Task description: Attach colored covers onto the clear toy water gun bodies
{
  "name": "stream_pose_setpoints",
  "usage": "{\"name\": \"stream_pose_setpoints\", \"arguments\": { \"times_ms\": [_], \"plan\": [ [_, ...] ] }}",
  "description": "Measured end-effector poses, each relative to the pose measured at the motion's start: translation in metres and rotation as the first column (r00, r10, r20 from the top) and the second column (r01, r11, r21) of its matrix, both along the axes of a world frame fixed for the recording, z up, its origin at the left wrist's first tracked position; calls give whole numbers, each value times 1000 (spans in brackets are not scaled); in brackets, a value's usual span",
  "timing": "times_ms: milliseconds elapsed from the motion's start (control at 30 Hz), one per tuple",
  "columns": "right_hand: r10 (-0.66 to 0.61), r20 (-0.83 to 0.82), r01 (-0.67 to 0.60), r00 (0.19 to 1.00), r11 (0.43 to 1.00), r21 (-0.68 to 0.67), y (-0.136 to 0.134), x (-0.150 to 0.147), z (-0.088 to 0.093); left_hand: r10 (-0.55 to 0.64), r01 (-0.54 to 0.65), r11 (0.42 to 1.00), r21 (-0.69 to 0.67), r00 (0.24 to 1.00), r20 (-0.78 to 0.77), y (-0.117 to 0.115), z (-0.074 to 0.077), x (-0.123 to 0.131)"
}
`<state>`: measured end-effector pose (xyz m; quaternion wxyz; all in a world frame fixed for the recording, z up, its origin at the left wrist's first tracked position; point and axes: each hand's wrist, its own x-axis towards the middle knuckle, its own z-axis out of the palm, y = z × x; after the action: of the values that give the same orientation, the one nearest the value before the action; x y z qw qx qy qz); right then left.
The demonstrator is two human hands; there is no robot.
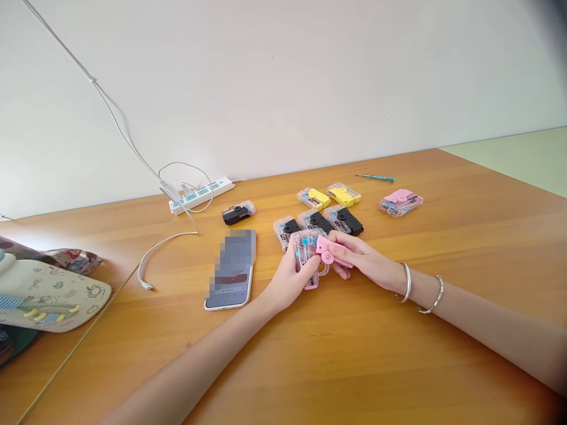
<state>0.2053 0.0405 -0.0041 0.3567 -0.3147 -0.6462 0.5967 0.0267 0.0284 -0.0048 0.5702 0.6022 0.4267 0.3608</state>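
Both my hands hold one small pink and clear plastic gadget just above the wooden table. My left hand grips its clear body from the left, fingers curled round it. My right hand pinches the pink part from the right; its wrist wears two bracelets. Just beyond my hands lie three black and clear gadgets in a row. Two yellow ones lie behind those. Another pink one lies apart at the right, and a lone black one lies to the left.
A phone lies face up left of my hands. A white power strip with cables sits by the wall, and a loose white cable end trails toward me. A teal screwdriver lies far back. A patterned cap sits at the left edge.
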Motion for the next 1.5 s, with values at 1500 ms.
{"name": "stream_pose_setpoints", "arguments": {
  "times_ms": [1500],
  "plan": [
    [-183,203,124,962,954,273,-1,-4,4,28,-28,1000,1,997,67,1,-5,-1]
  ]
}}
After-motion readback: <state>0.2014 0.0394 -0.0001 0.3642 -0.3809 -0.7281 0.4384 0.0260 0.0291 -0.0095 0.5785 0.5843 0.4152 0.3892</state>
